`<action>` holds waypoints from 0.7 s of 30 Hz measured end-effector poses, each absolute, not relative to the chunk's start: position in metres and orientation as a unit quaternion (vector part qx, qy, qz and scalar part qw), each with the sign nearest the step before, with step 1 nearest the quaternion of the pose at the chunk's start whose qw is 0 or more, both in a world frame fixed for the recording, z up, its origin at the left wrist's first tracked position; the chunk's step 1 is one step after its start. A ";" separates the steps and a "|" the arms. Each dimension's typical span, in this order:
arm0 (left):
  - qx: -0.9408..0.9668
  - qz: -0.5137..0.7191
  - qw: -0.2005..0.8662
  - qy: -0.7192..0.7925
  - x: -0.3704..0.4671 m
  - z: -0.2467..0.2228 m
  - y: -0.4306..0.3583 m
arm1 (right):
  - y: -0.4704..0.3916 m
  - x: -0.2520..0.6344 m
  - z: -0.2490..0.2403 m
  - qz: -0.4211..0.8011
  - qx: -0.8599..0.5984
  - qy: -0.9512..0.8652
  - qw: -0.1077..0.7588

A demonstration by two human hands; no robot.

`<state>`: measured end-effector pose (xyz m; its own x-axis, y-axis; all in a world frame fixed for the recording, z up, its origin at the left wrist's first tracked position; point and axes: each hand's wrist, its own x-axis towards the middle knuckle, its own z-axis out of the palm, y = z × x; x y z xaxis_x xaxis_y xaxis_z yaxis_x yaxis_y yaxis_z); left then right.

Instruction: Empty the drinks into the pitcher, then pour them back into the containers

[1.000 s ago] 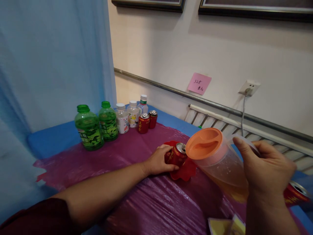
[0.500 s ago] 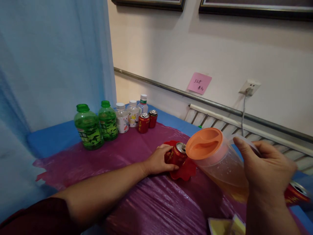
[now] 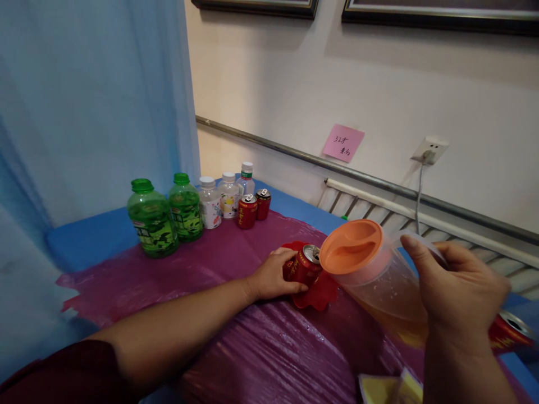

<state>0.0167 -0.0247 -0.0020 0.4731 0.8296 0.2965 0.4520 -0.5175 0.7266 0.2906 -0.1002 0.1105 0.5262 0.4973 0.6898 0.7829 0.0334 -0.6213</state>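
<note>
My left hand [image 3: 275,275] is wrapped round a red drink can [image 3: 302,268], which leans a little to the right over a red scalloped mat [image 3: 322,294]. With my right hand [image 3: 457,289] I grip the handle of a clear plastic pitcher [image 3: 396,297]. The pitcher is tilted to the left, and its orange lid [image 3: 351,247] comes up against the can's open top. Amber liquid lies low inside the pitcher. Whether any is flowing into the can, I cannot tell.
Two green bottles [image 3: 151,221], several clear capped bottles [image 3: 210,205] and two red cans [image 3: 247,212] stand at the back left on purple plastic film [image 3: 236,241]. Another red can [image 3: 510,331] is beyond my right wrist. A yellow item [image 3: 381,389] lies at the front. A radiator [image 3: 522,266] lines the wall.
</note>
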 end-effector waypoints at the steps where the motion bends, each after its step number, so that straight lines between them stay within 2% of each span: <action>1: 0.807 0.327 0.289 0.398 0.017 -0.002 -0.025 | -0.100 0.290 0.111 -0.131 -0.681 -0.470 0.546; 11: 0.807 0.324 0.283 0.404 0.016 -0.001 -0.025 | -0.098 0.292 0.110 -0.139 -0.682 -0.472 0.541; 21: 0.805 0.333 0.292 0.396 0.013 -0.004 -0.023 | -0.085 0.301 0.100 -0.041 -0.660 -0.469 0.585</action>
<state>0.0132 -0.0226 -0.0043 0.4650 0.8310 0.3054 0.4420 -0.5168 0.7332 0.3014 -0.0848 0.1001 0.5562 0.5717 0.6032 0.6671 0.1258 -0.7343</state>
